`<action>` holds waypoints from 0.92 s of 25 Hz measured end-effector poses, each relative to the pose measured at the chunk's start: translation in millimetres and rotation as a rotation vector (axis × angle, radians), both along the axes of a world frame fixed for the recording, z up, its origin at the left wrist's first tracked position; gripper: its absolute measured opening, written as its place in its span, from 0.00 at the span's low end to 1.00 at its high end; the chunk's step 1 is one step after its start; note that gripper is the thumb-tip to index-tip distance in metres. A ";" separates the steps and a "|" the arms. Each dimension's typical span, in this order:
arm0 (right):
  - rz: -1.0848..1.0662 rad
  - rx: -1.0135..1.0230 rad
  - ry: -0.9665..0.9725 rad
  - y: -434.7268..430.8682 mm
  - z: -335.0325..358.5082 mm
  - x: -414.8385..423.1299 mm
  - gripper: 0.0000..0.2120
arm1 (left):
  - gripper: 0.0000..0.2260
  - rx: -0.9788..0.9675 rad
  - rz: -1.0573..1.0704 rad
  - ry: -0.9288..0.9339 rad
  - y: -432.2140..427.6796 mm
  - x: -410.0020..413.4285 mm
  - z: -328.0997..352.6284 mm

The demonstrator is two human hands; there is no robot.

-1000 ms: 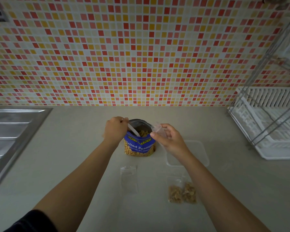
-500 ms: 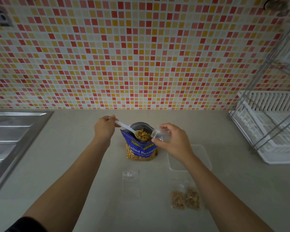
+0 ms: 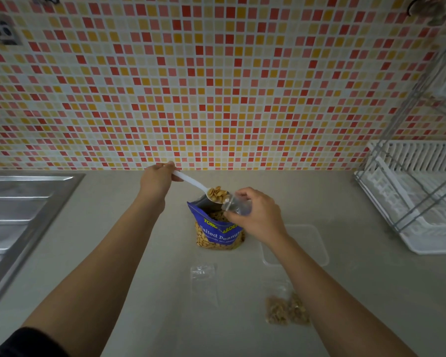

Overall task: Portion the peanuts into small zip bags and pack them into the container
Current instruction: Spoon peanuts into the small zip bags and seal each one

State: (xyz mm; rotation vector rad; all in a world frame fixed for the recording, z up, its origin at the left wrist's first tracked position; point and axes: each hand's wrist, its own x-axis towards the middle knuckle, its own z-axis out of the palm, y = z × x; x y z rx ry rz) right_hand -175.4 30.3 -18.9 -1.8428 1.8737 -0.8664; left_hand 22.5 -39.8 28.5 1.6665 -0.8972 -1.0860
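A blue bag of salted peanuts (image 3: 218, 231) stands open on the counter. My left hand (image 3: 156, 180) grips the handle of a white plastic spoon (image 3: 191, 182), whose bowl holds a heap of peanuts (image 3: 217, 194) above the bag's mouth. My right hand (image 3: 252, 215) pinches a small clear zip bag (image 3: 234, 205) with its mouth against the spoon's tip. An empty zip bag (image 3: 204, 280) lies flat in front of the peanut bag. Two filled zip bags (image 3: 286, 310) lie to the right of it. A clear plastic container (image 3: 310, 243) sits behind my right forearm.
A steel sink (image 3: 23, 215) with a ribbed drainboard fills the left edge. A white dish rack (image 3: 417, 197) with a wire frame stands at the right. A mosaic tile wall backs the counter.
My left hand has lifted the spoon out of the peanut bag, loaded with peanuts, and swung it to the mouth of the small zip bag. My right hand has tilted that bag toward the spoon.
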 end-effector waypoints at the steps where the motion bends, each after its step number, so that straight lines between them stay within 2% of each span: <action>1: -0.003 -0.003 -0.046 0.3 -0.7 2.1 0.24 | 0.10 -0.031 -0.029 -0.018 2.2 -4.6 5.7; 4: -0.016 -0.002 -0.191 3.5 0.2 9.2 0.23 | 0.14 -0.153 -0.137 -0.182 12.7 -19.7 25.6; 6: -0.033 0.005 -0.288 5.6 3.2 13.1 0.22 | 0.15 -0.306 -0.249 -0.348 22.8 -27.1 39.9; 8: -0.043 0.009 -0.381 6.8 5.8 17.2 0.21 | 0.16 -0.494 -0.349 -0.585 32.9 -31.5 48.0; 10: -0.043 0.008 -0.451 7.5 8.0 20.2 0.20 | 0.16 -0.623 -0.345 -0.852 40.8 -33.6 55.5; 11: -0.044 0.007 -0.470 7.6 8.6 20.8 0.20 | 0.16 -0.658 -0.315 -0.911 42.2 -32.9 60.0; 12: -0.046 0.008 -0.481 7.9 9.1 20.7 0.20 | 0.16 -0.688 -0.279 -0.901 40.4 -29.6 62.6; 14: -0.053 0.013 -0.510 9.1 8.4 18.6 0.19 | 0.17 -0.725 -0.147 -0.701 36.9 -19.1 67.1; 16: -0.081 0.025 -0.572 10.9 6.7 12.7 0.19 | 0.16 -0.666 -0.027 -0.489 27.2 -8.6 56.7; 17: -0.102 0.033 -0.603 11.3 4.4 8.4 0.19 | 0.15 -0.620 -0.037 -0.480 24.1 -6.3 46.0; 19: -0.132 0.070 -0.638 12.2 2.0 -1.5 0.19 | 0.16 -0.570 -0.235 -0.657 23.9 -8.9 11.8; 21: -0.120 0.146 -0.634 11.7 -1.5 -8.7 0.21 | 0.13 -0.574 -0.463 -0.991 30.4 -17.9 -23.8; 22: -0.107 0.182 -0.639 11.1 -4.0 -11.2 0.21 | 0.11 -0.569 -0.519 -1.135 31.9 -21.2 -39.2; 23: -0.095 0.206 -0.640 10.0 -7.3 -13.2 0.22 | 0.11 -0.531 -0.537 -1.204 33.7 -25.5 -47.8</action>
